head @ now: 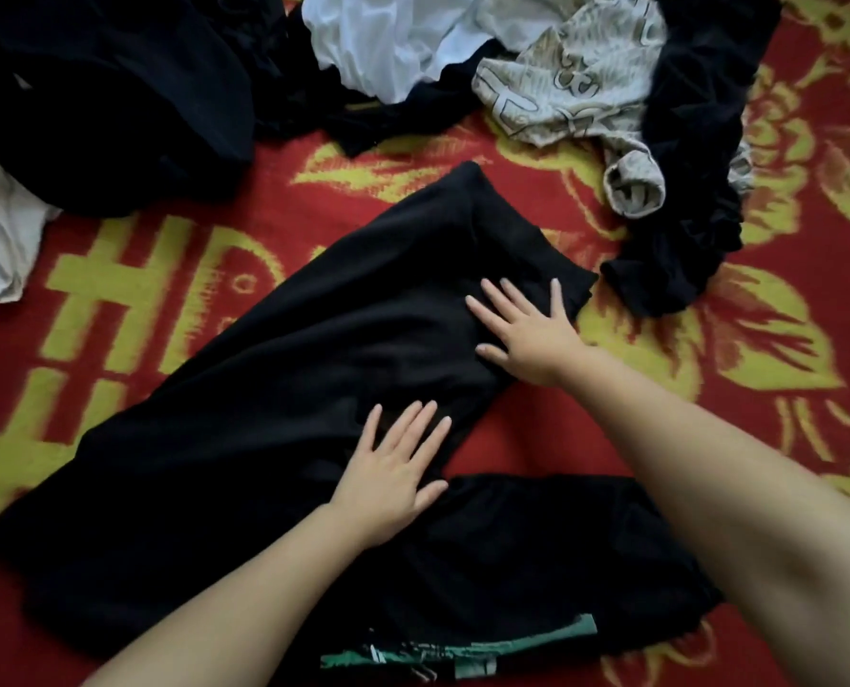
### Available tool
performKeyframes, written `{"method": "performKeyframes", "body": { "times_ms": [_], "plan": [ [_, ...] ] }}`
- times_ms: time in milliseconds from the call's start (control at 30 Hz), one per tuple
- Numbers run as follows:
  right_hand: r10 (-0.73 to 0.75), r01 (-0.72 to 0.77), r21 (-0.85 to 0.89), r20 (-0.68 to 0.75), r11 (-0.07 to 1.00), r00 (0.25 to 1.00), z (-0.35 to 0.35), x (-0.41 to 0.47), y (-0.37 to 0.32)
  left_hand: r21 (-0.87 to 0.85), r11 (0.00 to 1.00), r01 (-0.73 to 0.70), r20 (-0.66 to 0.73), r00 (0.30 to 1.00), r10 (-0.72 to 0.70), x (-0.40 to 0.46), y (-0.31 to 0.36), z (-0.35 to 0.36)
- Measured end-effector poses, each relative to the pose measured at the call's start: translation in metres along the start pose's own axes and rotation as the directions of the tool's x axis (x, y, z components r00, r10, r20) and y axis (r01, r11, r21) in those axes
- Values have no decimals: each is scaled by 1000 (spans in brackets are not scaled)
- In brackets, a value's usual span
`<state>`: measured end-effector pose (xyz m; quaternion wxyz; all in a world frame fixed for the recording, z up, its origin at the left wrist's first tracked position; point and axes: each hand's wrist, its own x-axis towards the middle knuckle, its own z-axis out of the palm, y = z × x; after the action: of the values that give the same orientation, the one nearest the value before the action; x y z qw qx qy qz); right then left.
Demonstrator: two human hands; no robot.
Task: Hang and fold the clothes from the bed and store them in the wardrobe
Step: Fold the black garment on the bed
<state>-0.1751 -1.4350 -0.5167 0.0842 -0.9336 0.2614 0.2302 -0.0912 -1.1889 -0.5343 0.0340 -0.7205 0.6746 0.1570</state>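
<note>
Both palms, left hand [397,476] and right hand [529,334], press flat and open, gripping nothing, smoothing a black cotton garment [244,414] on a red-and-yellow patterned blanket [784,339]; folding likely comes next.

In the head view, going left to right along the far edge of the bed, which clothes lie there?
Crumpled white garment → large black garment heap → bunched white cloth → beige patterned garment → rumpled black garment, all on the red and yellow patterned bedspread.
</note>
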Motion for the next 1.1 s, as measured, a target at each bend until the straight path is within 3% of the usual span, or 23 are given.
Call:
{"method": "performKeyframes", "body": {
  "times_ms": [100,200,267,300,367,400,467,533,600,667,733,800,867,933,967,1000,1067,1100],
  "plan": [
    [258,-224,298,-78,928,963,8,-43,13,-30,999,35,11,999,-35,-9,8,-7],
    [462,-412,434,-11,801,887,27,-116,36,-31,984,-174,-67,983,172,-44,21,0],
    [636,-599,465,95,652,766,54,-182,43,16,948,-317,5,948,317,-86,23,10],
    [716,-681,484,149,549,683,69,-212,43,62,935,-350,91,935,344,-104,19,16],
    [823,-803,557,342,212,454,94,-261,30,91,937,-336,311,904,294,-143,12,29],
    [838,-809,588,429,25,338,107,-275,21,95,952,-289,370,899,236,-159,11,31],
    [818,-755,618,538,-219,204,116,-283,7,98,977,-188,365,921,140,-173,12,29],
    [746,-621,675,632,-399,208,109,-273,0,29,992,-125,296,949,111,-172,15,28],
    [628,-420,685,723,-596,289,93,-258,0,-89,993,-77,223,970,95,-168,14,26],
    [566,-291,675,732,-678,379,57,-240,6,-338,939,55,229,973,26,-163,9,21],
    [558,-191,680,704,-708,440,4,-212,16,-587,767,259,306,948,-86,-160,2,9],
    [572,-11,680,626,-733,530,-59,-172,19,-745,495,447,397,893,-210,-155,-16,-16],
    [565,142,658,492,-740,663,-104,-126,8,-835,157,527,471,833,-289,-152,-45,-39],
    [577,143,735,379,-663,724,-128,-83,-17,-836,-63,545,536,786,-307,-151,-73,-53],
    [578,79,821,326,-566,748,-132,-65,-35,-829,-79,553,547,776,-314,-150,-85,-57],
    [586,-11,926,248,-378,772,-133,-53,-60,-826,-39,562,540,769,-341,-151,-98,-59],
    [538,-120,967,-19,223,842,-112,-47,-118,-819,130,559,450,766,-459,-152,-123,-54],
    [405,-96,871,-124,482,906,-93,-53,-148,-793,258,552,362,767,-529,-154,-135,-52]
  ]
}}
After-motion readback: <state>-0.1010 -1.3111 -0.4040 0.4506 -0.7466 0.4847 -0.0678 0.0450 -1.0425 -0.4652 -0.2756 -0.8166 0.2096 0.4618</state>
